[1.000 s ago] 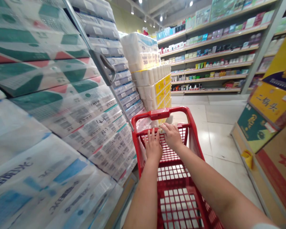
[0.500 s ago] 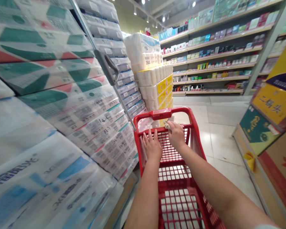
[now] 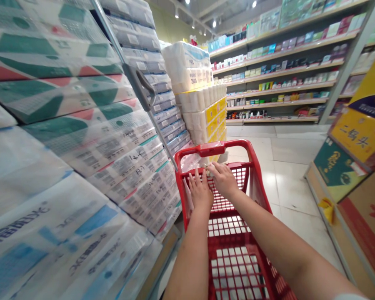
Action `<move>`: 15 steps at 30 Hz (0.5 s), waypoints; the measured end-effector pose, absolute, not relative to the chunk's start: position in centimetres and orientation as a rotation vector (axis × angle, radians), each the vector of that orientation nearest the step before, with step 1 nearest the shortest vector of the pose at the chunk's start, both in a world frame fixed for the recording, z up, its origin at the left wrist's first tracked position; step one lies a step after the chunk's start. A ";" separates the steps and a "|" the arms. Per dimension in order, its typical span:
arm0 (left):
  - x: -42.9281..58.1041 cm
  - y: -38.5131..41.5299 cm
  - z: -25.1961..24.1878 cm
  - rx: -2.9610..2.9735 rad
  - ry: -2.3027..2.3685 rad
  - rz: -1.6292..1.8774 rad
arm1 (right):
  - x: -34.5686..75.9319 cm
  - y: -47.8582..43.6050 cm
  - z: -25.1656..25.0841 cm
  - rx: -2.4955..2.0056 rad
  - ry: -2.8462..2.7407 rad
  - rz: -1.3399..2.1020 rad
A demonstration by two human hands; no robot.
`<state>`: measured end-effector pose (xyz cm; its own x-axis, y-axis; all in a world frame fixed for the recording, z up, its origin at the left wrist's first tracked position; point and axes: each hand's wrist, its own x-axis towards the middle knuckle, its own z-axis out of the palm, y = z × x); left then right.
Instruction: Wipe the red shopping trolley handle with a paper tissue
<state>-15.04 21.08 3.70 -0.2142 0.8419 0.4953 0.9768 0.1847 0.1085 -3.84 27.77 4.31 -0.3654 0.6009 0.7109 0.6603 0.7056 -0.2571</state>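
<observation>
A red plastic shopping basket cart (image 3: 258,187) with mesh walls stands in front of me. My left hand (image 3: 202,195) lies with fingers stretched out against the inside of its far wall, fingertips near the upper edge. Close beside it, my right hand (image 3: 224,180) pinches a small crumpled off-white cloth (image 3: 208,170) against that same edge. Most of the cloth is hidden under the fingers; whether it is fabric or tissue is unclear. Beyond the edge, the red handle (image 3: 212,148) arches up, untouched by either hand.
Stacked tissue packs (image 3: 112,137) rise close on the left, with a metal telescopic pole with a grey grip (image 3: 140,87) in front of them. Toilet roll packs (image 3: 196,100) stand ahead. Boxes (image 3: 356,133) line the right side. Stocked shelves (image 3: 278,79) run behind the tiled floor (image 3: 287,183).
My right hand has slid left along the cart's edge with the cloth, coming close to the left hand. The left hand and the cart have hardly moved.
</observation>
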 end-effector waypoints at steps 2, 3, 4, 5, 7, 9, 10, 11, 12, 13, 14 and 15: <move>-15.0 21.1 3.7 -1.725 -2.125 -0.596 | -3.6 27.9 4.3 -1.027 -1.991 -0.064; -15.1 21.1 3.6 -1.727 -2.112 -0.603 | -3.5 28.0 4.3 -1.073 -1.933 -0.049; -15.1 21.1 3.6 -1.728 -2.102 -0.608 | -3.4 28.1 4.3 -1.099 -1.898 -0.044; -15.1 21.1 3.5 -1.727 -2.097 -0.610 | -3.4 28.1 4.3 -1.095 -1.899 -0.051; -15.1 21.2 3.5 -1.718 -2.098 -0.609 | -3.5 28.0 4.3 -1.021 -1.986 -0.090; -15.1 21.2 3.4 -1.712 -2.101 -0.609 | -3.7 27.8 4.3 -0.965 -2.065 -0.118; -15.1 21.2 3.4 -1.712 -2.099 -0.610 | -3.8 27.7 4.2 -0.976 -2.067 -0.117; -15.1 21.2 3.5 -1.715 -2.095 -0.611 | -3.9 27.6 4.2 -1.008 -2.049 -0.112; -15.1 21.2 3.5 -1.718 -2.093 -0.612 | -4.0 27.6 4.1 -1.046 -2.026 -0.109; -15.1 21.2 3.5 -1.720 -2.092 -0.612 | -4.0 27.5 4.1 -1.074 -2.007 -0.116; -15.1 21.2 3.5 -1.721 -2.094 -0.611 | -4.1 27.5 4.0 -1.083 -2.004 -0.133; -15.1 21.2 3.6 -1.719 -2.099 -0.610 | -4.2 27.5 3.9 -1.069 -2.017 -0.157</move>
<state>-15.08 21.18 3.55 -0.1961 0.8258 0.5288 0.9806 0.1674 0.1022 -4.20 27.53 3.93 -0.2958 0.6310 0.7172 0.7343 0.6304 -0.2518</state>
